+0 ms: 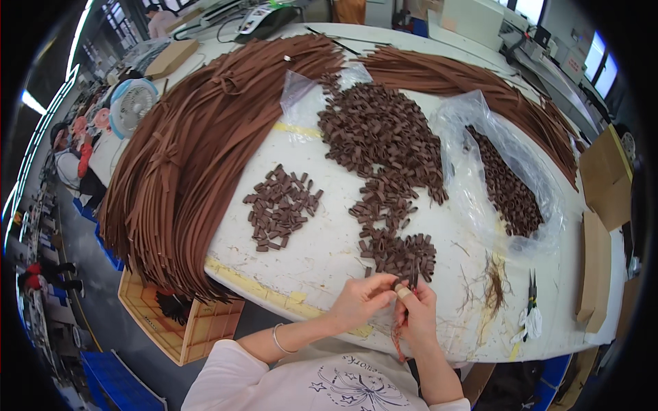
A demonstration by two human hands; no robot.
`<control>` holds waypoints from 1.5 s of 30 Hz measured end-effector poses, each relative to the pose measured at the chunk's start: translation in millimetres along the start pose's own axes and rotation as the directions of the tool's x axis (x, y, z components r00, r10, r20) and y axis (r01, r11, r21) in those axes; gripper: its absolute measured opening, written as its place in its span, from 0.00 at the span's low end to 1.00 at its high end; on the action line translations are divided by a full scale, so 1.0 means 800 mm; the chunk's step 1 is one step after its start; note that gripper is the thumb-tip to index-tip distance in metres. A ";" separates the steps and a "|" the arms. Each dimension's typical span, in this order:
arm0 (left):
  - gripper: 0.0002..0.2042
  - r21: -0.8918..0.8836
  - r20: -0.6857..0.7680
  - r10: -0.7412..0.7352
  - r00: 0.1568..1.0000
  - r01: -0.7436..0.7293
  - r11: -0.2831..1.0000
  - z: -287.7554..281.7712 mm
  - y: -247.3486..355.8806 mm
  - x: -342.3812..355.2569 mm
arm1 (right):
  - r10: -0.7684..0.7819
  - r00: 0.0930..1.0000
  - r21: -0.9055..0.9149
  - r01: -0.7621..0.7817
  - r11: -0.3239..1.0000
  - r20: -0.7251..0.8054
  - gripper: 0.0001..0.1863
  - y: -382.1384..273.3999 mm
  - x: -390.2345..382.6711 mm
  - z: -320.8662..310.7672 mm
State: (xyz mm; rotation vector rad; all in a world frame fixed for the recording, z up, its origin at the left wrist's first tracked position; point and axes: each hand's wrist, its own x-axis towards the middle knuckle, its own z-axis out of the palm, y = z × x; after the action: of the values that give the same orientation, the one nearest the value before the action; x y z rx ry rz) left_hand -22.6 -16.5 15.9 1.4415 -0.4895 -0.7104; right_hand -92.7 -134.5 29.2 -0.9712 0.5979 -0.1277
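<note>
Brown loops (384, 130) lie heaped down the middle of the white table (319, 253), the narrow end of the heap reaching just beyond the hands. The left hand (363, 299) is pinched, thumb against fingers, on what looks like one small loop. Beside it, nearly touching, the right hand (419, 314) is closed around a slim dark tool (414, 272), its tip up; a tan band (403, 292) wraps one finger. A smaller pile (277, 211) sits left of the heap, and a clear bag (460, 144) of loops lies right. Long strips (178, 157) spread at far left; snips (532, 294) rest near loose threads (493, 284).
</note>
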 end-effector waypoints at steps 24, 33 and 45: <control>0.08 -0.235 0.178 -0.278 0.944 0.315 0.920 -0.010 0.004 0.000 | -0.106 0.990 -0.232 0.125 0.965 0.095 0.02 0.004 0.005 -0.008; 0.06 -0.361 0.185 -0.379 0.907 0.421 0.832 -0.015 0.005 0.018 | -0.436 0.898 -0.747 0.332 0.576 0.063 0.13 -0.046 0.024 -0.038; 0.11 -0.253 0.121 -0.284 0.951 0.306 0.918 -0.021 0.010 0.006 | -0.383 0.864 -0.766 0.479 0.429 0.326 0.12 -0.005 -0.028 -0.043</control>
State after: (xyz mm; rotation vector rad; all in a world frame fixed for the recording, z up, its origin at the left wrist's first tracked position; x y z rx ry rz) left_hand -6.8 -7.9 21.8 1.2429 -0.2253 -1.0410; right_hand -128.6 -154.2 27.5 -2.0799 0.2593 -0.2651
